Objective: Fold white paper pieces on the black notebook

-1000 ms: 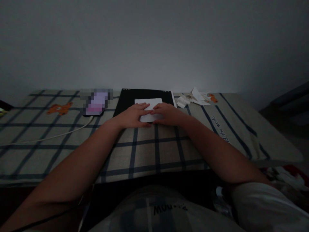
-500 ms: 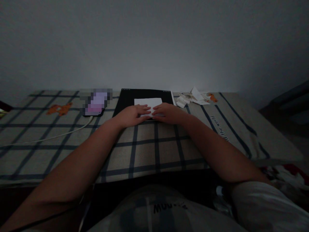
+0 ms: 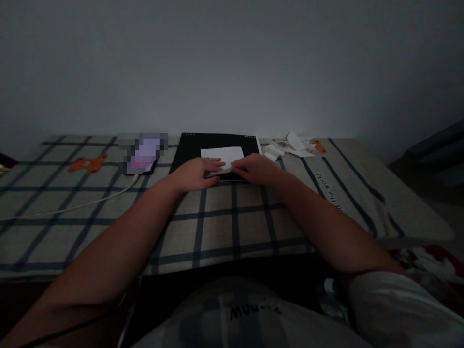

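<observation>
A small sheet of white paper lies on a black spiral-bound pad or calendar. My left hand is on the paper's near left part, its fingers stretched over the top and its thumb below the near edge, so the paper sits between them. On the right side, my right hand pinches the near right corner with thumb and forefinger. A narrow strip along the paper's near edge looks slightly raised or folded. The fingertips partly cover that edge.
To the left rests a phone, its screen blurred, with a white cable. Torn paper scraps lie right of the black pad. A checked cloth covers the table, against a grey wall. Below stands a clear bottle.
My right hand's fingers have drawn in from lying flat to a pinch on the paper. The near edge now shows a raised strip. My left hand has barely shifted.
</observation>
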`<state>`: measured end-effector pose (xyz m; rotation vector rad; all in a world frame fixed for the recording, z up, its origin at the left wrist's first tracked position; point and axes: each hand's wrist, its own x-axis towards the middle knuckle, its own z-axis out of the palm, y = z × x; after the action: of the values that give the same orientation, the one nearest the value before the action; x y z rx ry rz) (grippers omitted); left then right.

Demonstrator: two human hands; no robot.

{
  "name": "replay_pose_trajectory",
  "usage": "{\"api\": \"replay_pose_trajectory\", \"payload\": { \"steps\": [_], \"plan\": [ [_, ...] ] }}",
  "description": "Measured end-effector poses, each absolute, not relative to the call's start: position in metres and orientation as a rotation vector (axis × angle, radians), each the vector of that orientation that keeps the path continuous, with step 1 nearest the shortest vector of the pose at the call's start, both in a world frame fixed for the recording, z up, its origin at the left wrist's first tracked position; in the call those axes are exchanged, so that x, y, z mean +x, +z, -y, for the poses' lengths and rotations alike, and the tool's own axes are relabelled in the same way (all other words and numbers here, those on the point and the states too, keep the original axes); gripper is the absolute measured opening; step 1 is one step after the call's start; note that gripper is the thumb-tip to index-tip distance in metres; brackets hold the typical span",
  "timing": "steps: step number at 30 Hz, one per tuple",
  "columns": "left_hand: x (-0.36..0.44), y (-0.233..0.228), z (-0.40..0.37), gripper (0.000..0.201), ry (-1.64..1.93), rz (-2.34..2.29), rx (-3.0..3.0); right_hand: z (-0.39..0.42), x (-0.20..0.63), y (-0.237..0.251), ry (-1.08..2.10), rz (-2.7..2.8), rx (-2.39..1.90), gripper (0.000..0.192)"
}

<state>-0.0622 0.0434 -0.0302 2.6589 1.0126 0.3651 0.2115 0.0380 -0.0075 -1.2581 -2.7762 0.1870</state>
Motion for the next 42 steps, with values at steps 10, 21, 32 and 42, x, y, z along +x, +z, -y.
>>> {"api": "replay_pose_trajectory", "payload": {
  "steps": [10, 21, 32, 42],
  "plan": [
    [-0.057, -0.026, -0.041, 0.056, 0.534, -1.209, 2.568, -0.05, 0.218, -0.022, 0.222, 2.546, -1.172, 0.05],
    [-0.057, -0.036, -0.046, 0.053, 0.923, -1.52, 2.48, -0.066, 0.22, -0.038, 0.488, 2.29, -1.025, 0.041],
    [-0.025, -0.027, -0.011, 0.059, 0.555, -1.483, 2.809, -0.072, 0.21, -0.048, 0.616, 2.024, -1.184, 0.048],
    [-0.032, -0.044, -0.024, 0.078, 0.184, -1.485, 2.654, -0.066, 0.208, -0.041, 0.858, 2.019, -1.253, 0.051]
  ]
}}
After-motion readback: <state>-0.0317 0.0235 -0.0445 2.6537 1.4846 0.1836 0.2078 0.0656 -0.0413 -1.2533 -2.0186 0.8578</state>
